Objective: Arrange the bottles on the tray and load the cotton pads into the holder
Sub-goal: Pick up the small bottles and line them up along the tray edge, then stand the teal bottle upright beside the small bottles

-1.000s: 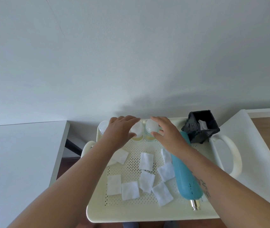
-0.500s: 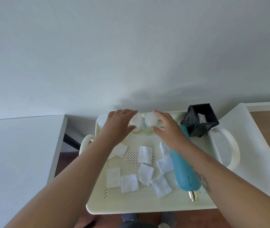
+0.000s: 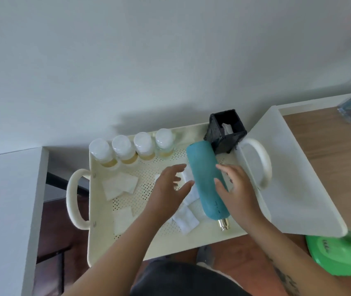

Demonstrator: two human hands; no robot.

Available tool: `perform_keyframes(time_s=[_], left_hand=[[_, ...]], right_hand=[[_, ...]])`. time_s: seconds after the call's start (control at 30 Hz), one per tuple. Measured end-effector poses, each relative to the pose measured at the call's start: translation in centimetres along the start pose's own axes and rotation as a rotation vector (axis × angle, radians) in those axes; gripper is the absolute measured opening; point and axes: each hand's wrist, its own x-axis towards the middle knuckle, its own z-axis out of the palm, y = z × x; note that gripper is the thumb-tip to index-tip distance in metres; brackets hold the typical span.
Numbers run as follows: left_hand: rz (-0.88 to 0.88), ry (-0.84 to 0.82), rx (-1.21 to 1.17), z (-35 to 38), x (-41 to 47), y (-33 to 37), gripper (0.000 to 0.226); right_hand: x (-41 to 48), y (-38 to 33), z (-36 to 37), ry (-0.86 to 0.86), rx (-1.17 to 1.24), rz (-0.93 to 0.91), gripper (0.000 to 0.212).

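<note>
Several small clear bottles [image 3: 131, 147] with white caps stand in a row along the far edge of the cream perforated tray [image 3: 144, 248]. A tall teal bottle [image 3: 206, 180] lies on its side on the tray, silver cap toward me. My right hand [image 3: 236, 189] rests against its right side, thumb on its body, fingers spread. My left hand [image 3: 168, 189] hovers open just left of it, over white cotton pads [image 3: 120, 184]. The black holder [image 3: 226, 130] stands at the tray's far right corner with one pad inside.
A white shelf [image 3: 3, 210] lies to the left. A white panel [image 3: 294, 178] and wooden surface [image 3: 330, 142] sit to the right, with a green object [image 3: 339, 253] below. The wall rises directly behind the tray.
Both hands have left the small bottles at the tray's far edge and come back to the teal bottle. The small bottles now stand uncovered in a row.
</note>
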Motion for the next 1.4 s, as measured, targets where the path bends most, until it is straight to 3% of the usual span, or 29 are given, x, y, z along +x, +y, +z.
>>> perform_keyframes(time_s=[0.07,0.13,0.33,0.4,0.57,0.73,1.03,1.4], left_hand=[[-0.104,-0.038,-0.108,1.6,-0.2,0.0,0.042],[-0.083,-0.02,-0.092,2.3,-0.3,0.0,0.04],[0.37,0.24,0.472,-0.9,2.9,0.9,0.033],[0.43,0.295,0.613,-2.3,4.7,1.3,0.035],[0.362,0.247,0.831,-4.7,8.0,1.5,0.048],[0.342,0.179,0.892,-5.4,9.2,1.1,0.056],[0.354,0.137,0.947,-5.3,9.4,0.2,0.058],[0.355,0.112,0.932,-5.7,9.3,0.2,0.064]], right_hand=[[-0.9,0.8,-0.1,0.009,-0.013,0.031,0.042],[-1.8,1.2,0.1,-0.02,0.012,0.07,0.052],[-3.5,1.0,1.7,-0.068,-0.071,0.069,0.075],[-3.7,0.8,2.1,-0.053,-0.132,0.073,0.08],[-4.7,1.0,2.9,-0.05,-0.256,0.074,0.09],[-5.3,1.2,3.3,-0.055,-0.346,0.074,0.102],[-5.1,0.6,2.7,-0.045,-0.366,0.051,0.096],[-1.5,-4.9,-2.1,-0.052,-0.408,-0.037,0.072]])
